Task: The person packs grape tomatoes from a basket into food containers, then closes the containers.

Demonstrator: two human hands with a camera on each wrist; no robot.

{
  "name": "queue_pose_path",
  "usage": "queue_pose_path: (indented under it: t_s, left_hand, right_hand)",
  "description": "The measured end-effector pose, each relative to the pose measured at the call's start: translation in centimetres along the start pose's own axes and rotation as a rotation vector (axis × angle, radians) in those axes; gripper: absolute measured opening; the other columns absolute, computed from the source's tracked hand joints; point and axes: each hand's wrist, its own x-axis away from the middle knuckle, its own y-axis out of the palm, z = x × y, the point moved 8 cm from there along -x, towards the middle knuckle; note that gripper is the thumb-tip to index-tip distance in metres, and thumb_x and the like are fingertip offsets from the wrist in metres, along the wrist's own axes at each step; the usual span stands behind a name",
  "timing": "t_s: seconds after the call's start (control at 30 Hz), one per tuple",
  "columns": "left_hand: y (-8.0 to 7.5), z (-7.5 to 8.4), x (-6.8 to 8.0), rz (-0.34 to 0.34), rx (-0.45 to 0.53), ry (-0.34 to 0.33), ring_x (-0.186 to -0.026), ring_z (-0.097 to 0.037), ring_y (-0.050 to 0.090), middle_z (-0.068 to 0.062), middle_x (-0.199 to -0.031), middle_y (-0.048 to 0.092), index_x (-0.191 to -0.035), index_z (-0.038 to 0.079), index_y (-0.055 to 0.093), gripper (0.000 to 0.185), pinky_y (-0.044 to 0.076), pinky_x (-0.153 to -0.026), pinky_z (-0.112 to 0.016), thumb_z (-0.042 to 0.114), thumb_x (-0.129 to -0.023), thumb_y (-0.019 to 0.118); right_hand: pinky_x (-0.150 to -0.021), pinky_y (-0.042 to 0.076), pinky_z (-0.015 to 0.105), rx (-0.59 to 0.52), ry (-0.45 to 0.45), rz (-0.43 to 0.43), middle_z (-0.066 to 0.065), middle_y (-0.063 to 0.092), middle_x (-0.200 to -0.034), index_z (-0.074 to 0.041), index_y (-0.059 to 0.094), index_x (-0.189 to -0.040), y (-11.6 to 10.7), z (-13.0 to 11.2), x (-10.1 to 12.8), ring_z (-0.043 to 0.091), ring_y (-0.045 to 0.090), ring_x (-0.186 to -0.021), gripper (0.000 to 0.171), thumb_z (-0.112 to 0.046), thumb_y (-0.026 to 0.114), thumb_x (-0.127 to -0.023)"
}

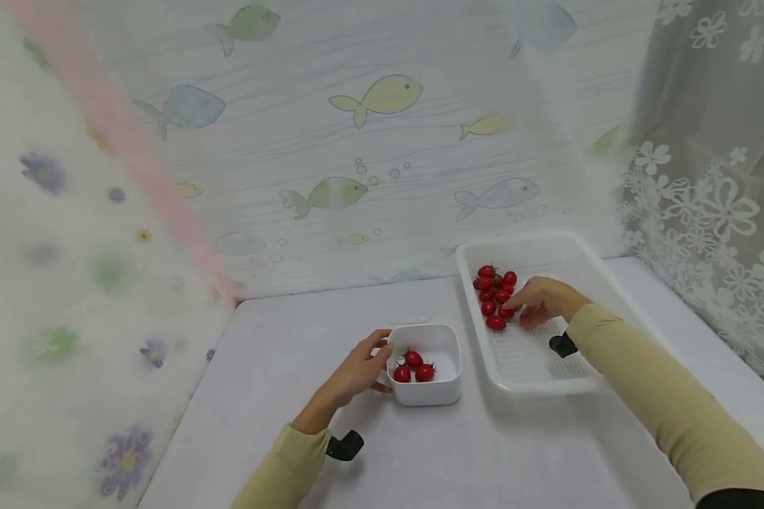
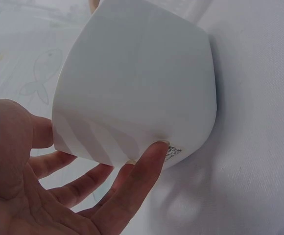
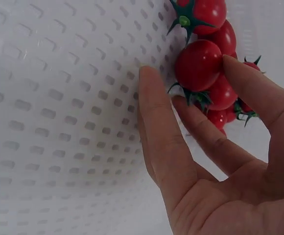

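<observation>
So, going left to right: the left hand (image 1: 355,373) is steadying the small white bowl (image 1: 428,382) near the middle of the counter (image 1: 280,367), fingers fairly straight and spread against its left side, thumb up by the rim. The left wrist view shows the fingertips (image 2: 152,152) touching the bowl's outer wall, not wrapped round it. Inside the bowl I count three cherry tomatoes (image 1: 413,366).

To the right, the white perforated tray (image 1: 535,353) sits toward the counter's back right corner, with a cluster of tomatoes (image 1: 493,291) bunched at its far left end. I make it roughly nine or ten in the tray, but they overlap, so I can't be exact. The right hand (image 1: 537,300) is down in the tray right at that cluster. In the right wrist view one tomato (image 3: 198,65) sits between the thumb and a finger, both touching it, so it looks like a pinch just closing.

My read: this is the pick-up step, one tomato at a time from tray to bowl. The next move probably needs a gentle grip, lifting clear of the tray's wall and across to the bowl without squashing it or dragging the neighbours along.
</observation>
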Motion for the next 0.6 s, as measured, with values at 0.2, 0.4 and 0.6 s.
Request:
queue_pose_path:
  t_s: [0.2,0.4,0.6]
  left_hand:
    - [0.07,-0.17,-0.09,0.002,-0.007,-0.005,-0.105,-0.030,0.061,-0.018,-0.148,0.046,-0.151,0.018,0.045,0.042,0.065,-0.068,-0.039,0.030,-0.110,0.047]
    - [0.07,-0.07,-0.03,0.002,0.000,0.004,-0.106,-0.032,0.061,-0.019,-0.148,0.046,-0.151,0.017,0.044,0.043,0.065,-0.068,-0.040,0.029,-0.110,0.046]
    - [0.04,-0.17,0.04,0.008,-0.002,-0.008,-0.106,-0.031,0.061,-0.018,-0.148,0.046,-0.151,0.018,0.045,0.042,0.065,-0.068,-0.040,0.029,-0.110,0.047]
  right_hand:
    - [-0.087,0.063,0.039,-0.031,0.006,0.007,0.023,0.065,-0.105,0.012,0.052,-0.128,0.51,-0.20,-0.30,0.025,0.073,-0.083,0.047,-0.015,0.072,-0.096]
    - [-0.089,0.062,0.042,-0.043,0.003,0.022,0.023,0.063,-0.108,0.011,0.049,-0.127,0.66,-0.58,-0.18,0.028,0.074,-0.085,0.045,-0.008,0.072,-0.093]
    - [-0.090,0.061,0.042,-0.050,-0.031,-0.015,0.018,0.065,-0.098,0.011,0.057,-0.118,0.66,-0.56,-0.41,0.023,0.070,-0.082,0.032,-0.003,0.072,-0.093]
